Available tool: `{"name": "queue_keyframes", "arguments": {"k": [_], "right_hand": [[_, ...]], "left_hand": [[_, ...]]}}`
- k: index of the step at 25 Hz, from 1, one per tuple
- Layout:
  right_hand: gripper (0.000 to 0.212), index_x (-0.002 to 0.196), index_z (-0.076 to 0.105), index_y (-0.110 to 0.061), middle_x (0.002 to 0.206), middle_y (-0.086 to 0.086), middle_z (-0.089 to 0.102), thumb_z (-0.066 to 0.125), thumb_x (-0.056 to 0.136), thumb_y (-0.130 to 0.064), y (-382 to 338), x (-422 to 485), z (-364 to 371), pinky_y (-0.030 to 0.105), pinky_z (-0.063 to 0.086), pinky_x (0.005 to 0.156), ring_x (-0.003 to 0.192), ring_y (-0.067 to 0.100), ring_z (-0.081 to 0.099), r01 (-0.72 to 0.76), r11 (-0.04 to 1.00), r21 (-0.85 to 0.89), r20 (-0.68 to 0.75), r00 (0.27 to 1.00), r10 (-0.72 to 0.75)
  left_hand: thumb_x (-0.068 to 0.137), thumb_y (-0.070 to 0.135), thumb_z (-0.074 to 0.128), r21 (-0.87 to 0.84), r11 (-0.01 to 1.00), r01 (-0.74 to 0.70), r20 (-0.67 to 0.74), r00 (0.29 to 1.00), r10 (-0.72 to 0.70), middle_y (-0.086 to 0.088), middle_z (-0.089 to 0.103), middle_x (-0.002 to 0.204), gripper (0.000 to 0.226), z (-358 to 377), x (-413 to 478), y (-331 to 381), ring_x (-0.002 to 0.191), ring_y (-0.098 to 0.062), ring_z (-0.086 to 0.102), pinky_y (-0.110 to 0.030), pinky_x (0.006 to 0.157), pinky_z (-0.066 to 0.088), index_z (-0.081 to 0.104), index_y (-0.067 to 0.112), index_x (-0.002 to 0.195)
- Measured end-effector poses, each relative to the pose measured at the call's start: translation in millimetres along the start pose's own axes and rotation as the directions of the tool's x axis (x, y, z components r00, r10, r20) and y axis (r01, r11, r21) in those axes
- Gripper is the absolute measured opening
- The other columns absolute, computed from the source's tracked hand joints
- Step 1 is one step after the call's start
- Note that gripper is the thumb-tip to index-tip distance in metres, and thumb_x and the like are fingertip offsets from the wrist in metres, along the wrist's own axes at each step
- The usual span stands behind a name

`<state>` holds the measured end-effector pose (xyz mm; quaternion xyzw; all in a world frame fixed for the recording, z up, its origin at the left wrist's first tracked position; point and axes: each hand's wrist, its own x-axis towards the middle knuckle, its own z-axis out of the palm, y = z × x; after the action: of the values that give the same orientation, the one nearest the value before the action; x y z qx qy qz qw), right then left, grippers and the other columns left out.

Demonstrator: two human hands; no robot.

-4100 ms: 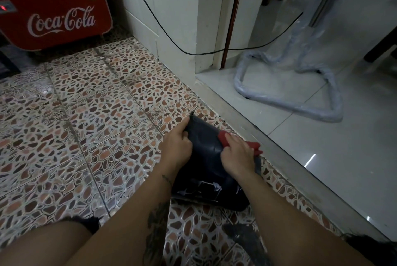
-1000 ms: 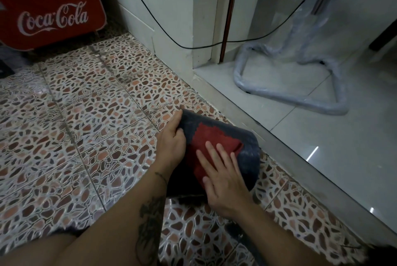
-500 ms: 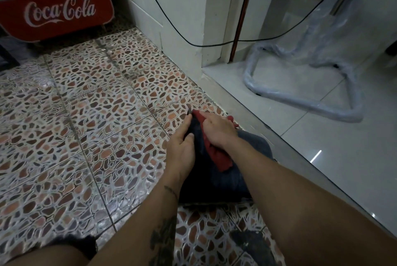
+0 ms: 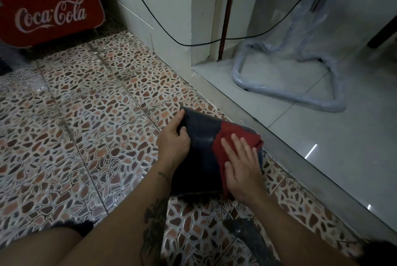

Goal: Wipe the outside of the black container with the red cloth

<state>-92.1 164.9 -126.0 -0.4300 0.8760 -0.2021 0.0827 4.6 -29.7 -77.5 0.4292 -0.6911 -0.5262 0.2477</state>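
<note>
Centre frame — left hand clamps the black container's edge. Right hand, fingers spread flat, presses the red cloth onto it.

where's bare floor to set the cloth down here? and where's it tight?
Free: the pebble tiles left of the left hand, up to the red cooler. Also pale tile beyond the sill. Tight: the black container lies close against that sill, right hand flat on the red cloth.
</note>
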Motion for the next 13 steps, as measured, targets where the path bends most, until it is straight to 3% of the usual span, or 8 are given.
{"name": "queue_keyframes", "arguments": {"k": [4,7,8,10,13], "right_hand": [[0.061,0.160,0.010,-0.034,0.170,0.001,0.008,0.013,0.100,-0.043,10.2,42.0,-16.6,0.056,-0.001,0.123,0.156,0.024,0.002,-0.380,0.923,-0.058,0.069,0.921,0.383],[0.060,0.159,0.015,-0.032,0.169,0.004,0.011,0.016,0.101,-0.042,-8.1,74.3,-24.3,0.058,-0.001,0.122,0.154,0.031,0.005,-0.548,0.836,-0.020,0.137,0.827,0.545],[0.060,0.159,0.016,-0.032,0.169,0.004,0.012,0.017,0.100,-0.043,-16.9,79.6,-23.2,0.058,-0.002,0.122,0.154,0.032,0.004,-0.551,0.834,-0.020,0.141,0.825,0.548],[0.062,0.159,0.017,-0.031,0.169,0.004,0.014,0.018,0.099,-0.046,-38.7,82.3,-16.8,0.057,-0.006,0.122,0.155,0.032,0.004,-0.444,0.896,-0.008,0.136,0.887,0.441],[0.070,0.159,0.019,-0.032,0.169,0.001,0.013,0.020,0.093,-0.052,-70.2,59.2,-1.4,0.051,-0.007,0.123,0.155,0.025,0.003,-0.077,0.995,0.057,0.071,0.995,0.073]], "left_hand": [[0.092,0.017,0.048,0.018,1.000,0.001,0.018,1.000,-0.001,0.008,0.055,0.144,0.051,-3.2,-5.4,1.9,0.133,-0.012,0.047,-0.033,0.117,0.030,0.053,0.035,0.140],[0.094,0.012,0.047,-0.028,1.000,-0.013,-0.016,1.000,0.013,0.008,0.053,0.145,0.050,-0.5,-10.8,1.6,0.134,-0.011,0.046,-0.029,0.116,0.030,0.054,0.031,0.139],[0.094,0.010,0.047,-0.049,0.999,-0.017,-0.037,0.999,0.015,0.007,0.053,0.145,0.050,1.2,-12.7,2.1,0.133,-0.010,0.046,-0.025,0.114,0.030,0.055,0.030,0.139],[0.094,0.008,0.047,-0.079,0.997,-0.015,-0.074,0.997,0.009,0.008,0.054,0.144,0.050,4.1,-13.2,4.1,0.132,-0.009,0.048,-0.019,0.110,0.031,0.056,0.029,0.138],[0.092,0.008,0.047,-0.066,0.998,-0.014,-0.077,0.997,0.009,0.010,0.057,0.140,0.050,3.1,-7.6,0.8,0.129,-0.006,0.051,-0.028,0.113,0.037,0.058,0.028,0.136]]}}
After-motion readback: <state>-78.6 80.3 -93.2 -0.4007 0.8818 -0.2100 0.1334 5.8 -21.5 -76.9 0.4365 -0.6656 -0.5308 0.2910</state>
